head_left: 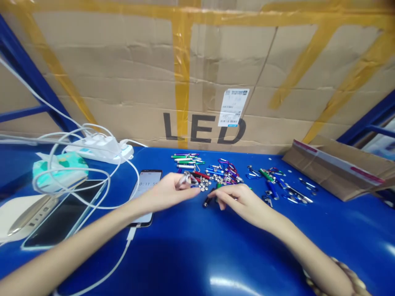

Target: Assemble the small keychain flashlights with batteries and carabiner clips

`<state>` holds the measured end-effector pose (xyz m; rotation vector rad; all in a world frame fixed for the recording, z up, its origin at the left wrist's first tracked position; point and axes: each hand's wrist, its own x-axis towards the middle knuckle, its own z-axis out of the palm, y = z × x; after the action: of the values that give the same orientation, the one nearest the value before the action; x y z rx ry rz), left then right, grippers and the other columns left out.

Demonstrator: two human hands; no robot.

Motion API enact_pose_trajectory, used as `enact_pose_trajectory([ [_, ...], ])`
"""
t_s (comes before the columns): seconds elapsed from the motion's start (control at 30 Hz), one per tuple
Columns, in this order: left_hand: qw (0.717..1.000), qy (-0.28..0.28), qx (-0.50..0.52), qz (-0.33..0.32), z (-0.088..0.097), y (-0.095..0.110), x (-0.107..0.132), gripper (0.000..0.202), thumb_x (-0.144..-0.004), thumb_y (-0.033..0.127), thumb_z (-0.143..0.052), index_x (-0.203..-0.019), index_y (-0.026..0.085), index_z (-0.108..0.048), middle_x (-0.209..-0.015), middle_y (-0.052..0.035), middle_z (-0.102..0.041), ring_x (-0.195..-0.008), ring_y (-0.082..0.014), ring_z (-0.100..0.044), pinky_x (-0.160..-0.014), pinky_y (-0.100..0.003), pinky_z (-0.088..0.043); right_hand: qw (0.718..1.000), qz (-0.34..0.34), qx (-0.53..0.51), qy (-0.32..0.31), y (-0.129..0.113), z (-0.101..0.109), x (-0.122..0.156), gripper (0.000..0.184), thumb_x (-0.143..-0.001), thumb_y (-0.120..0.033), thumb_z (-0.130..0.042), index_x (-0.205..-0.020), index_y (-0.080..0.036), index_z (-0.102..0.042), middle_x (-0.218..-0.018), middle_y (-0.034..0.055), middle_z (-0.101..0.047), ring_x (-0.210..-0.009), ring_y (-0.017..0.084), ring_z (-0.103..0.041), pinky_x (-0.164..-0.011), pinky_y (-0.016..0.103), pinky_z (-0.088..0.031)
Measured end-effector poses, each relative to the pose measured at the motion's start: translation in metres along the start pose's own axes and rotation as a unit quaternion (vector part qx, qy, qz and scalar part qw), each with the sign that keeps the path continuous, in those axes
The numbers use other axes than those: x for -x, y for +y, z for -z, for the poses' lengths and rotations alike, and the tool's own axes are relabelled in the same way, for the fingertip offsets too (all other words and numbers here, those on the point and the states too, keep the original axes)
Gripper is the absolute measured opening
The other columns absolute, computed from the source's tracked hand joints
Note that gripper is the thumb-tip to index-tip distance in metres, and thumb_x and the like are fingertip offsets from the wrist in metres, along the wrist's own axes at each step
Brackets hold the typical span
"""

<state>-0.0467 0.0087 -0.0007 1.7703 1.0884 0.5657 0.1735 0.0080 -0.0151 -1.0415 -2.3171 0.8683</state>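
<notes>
My left hand is closed round a small silver keychain flashlight, held just above the blue table. My right hand rests on the table with its fingertips pinched on a small black flashlight part. Between and behind both hands lies a heap of tiny silver button batteries. Further back are several coloured keychain flashlights and a tangle of coloured carabiner clips.
A phone showing a timer lies beside my left wrist, plugged into a white cable. A tablet, tissue pack and white power strip sit left. More flashlight parts and a flattened carton lie right. A big cardboard box marked LED stands behind.
</notes>
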Motion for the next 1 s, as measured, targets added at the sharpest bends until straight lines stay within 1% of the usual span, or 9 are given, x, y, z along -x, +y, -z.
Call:
enact_pose_trajectory([
  [0.07,1.000,0.000,-0.016,-0.013,0.017,0.006,-0.017,0.039,-0.090,0.046,-0.039,-0.062,0.019,-0.038,-0.051,0.0095,-0.030,-0.040,-0.0058,-0.027,-0.039,-0.019,-0.024,0.999,-0.005,0.027,0.039,0.005,0.005,0.000,0.042,-0.094,-0.037,-0.038,-0.065,-0.016,-0.059,-0.062,0.0011,-0.061,-0.058,0.012,-0.055,-0.061,0.023,-0.042],
  [0.13,0.999,0.012,-0.043,-0.021,0.035,0.011,-0.039,0.045,-0.096,0.045,-0.024,-0.075,0.016,-0.051,-0.057,0.0053,-0.045,-0.043,-0.0075,-0.041,-0.042,-0.021,-0.036,0.997,-0.010,0.045,0.069,0.009,0.007,0.001,0.042,-0.094,-0.039,-0.037,-0.063,-0.017,-0.055,-0.061,0.0010,-0.060,-0.057,0.013,-0.054,-0.057,0.023,-0.039],
  [0.2,0.996,0.024,-0.081,-0.029,0.050,0.012,-0.063,0.025,-0.092,0.034,-0.049,-0.103,0.013,-0.056,-0.089,-0.0035,-0.061,-0.068,-0.0135,-0.060,-0.060,-0.029,-0.051,0.994,-0.012,0.057,0.088,0.010,0.007,0.003,0.042,-0.094,-0.039,-0.035,-0.064,-0.017,-0.054,-0.060,0.0006,-0.059,-0.056,0.013,-0.053,-0.055,0.022,-0.038],
  [0.23,0.994,0.025,-0.104,-0.031,0.056,0.011,-0.075,0.026,-0.090,0.030,-0.053,-0.111,0.014,-0.055,-0.104,-0.0067,-0.061,-0.083,-0.0178,-0.062,-0.070,-0.035,-0.053,0.994,-0.012,0.061,0.093,0.009,0.007,0.004,0.042,-0.094,-0.039,-0.035,-0.065,-0.017,-0.054,-0.060,0.0004,-0.059,-0.057,0.013,-0.054,-0.054,0.022,-0.038],
  [0.3,0.988,0.021,-0.153,-0.030,0.063,0.006,-0.097,0.029,-0.090,0.028,-0.055,-0.115,0.015,-0.054,-0.114,-0.0084,-0.058,-0.093,-0.0213,-0.061,-0.077,-0.041,-0.052,0.993,-0.010,0.069,0.097,0.008,0.008,0.006,0.041,-0.095,-0.039,-0.034,-0.067,-0.018,-0.055,-0.061,-0.0001,-0.060,-0.058,0.013,-0.055,-0.055,0.021,-0.038],
  [0.43,0.968,0.030,-0.246,-0.036,0.069,-0.017,-0.124,0.029,-0.089,0.028,-0.055,-0.115,0.015,-0.054,-0.116,-0.0083,-0.058,-0.096,-0.0225,-0.060,-0.079,-0.042,-0.052,0.991,-0.005,0.084,0.101,0.005,0.011,0.009,0.041,-0.095,-0.038,-0.033,-0.066,-0.018,-0.054,-0.062,0.0000,-0.061,-0.058,0.013,-0.056,-0.055,0.022,-0.038],
  [0.63,0.938,0.070,-0.335,-0.056,0.080,-0.045,-0.139,0.028,-0.090,0.027,-0.054,-0.116,0.016,-0.054,-0.117,-0.0087,-0.057,-0.096,-0.0219,-0.060,-0.080,-0.042,-0.051,0.990,0.008,0.103,0.096,0.004,0.011,0.010,0.041,-0.094,-0.036,-0.035,-0.063,-0.019,-0.055,-0.059,-0.0003,-0.061,-0.055,0.013,-0.055,-0.056,0.022,-0.037],
  [0.87,0.922,0.081,-0.373,-0.068,0.070,-0.057,-0.165,0.029,-0.089,0.027,-0.055,-0.115,0.016,-0.054,-0.116,-0.0084,-0.058,-0.096,-0.0223,-0.060,-0.079,-0.042,-0.052,0.987,0.008,0.130,0.093,0.009,0.014,0.008,0.042,-0.095,-0.034,-0.035,-0.064,-0.019,-0.059,-0.058,-0.0005,-0.063,-0.054,0.013,-0.056,-0.055,0.022,-0.038],
  [1.0,0.920,0.067,-0.380,-0.065,0.069,-0.060,-0.165,0.027,-0.090,0.028,-0.054,-0.114,0.016,-0.055,-0.116,-0.0079,-0.058,-0.096,-0.0223,-0.060,-0.080,-0.041,-0.052,0.983,0.002,0.151,0.105,0.015,0.021,0.008,0.042,-0.094,-0.036,-0.036,-0.065,-0.018,-0.060,-0.059,0.0005,-0.063,-0.054,0.013,-0.055,-0.055,0.023,-0.038],
])
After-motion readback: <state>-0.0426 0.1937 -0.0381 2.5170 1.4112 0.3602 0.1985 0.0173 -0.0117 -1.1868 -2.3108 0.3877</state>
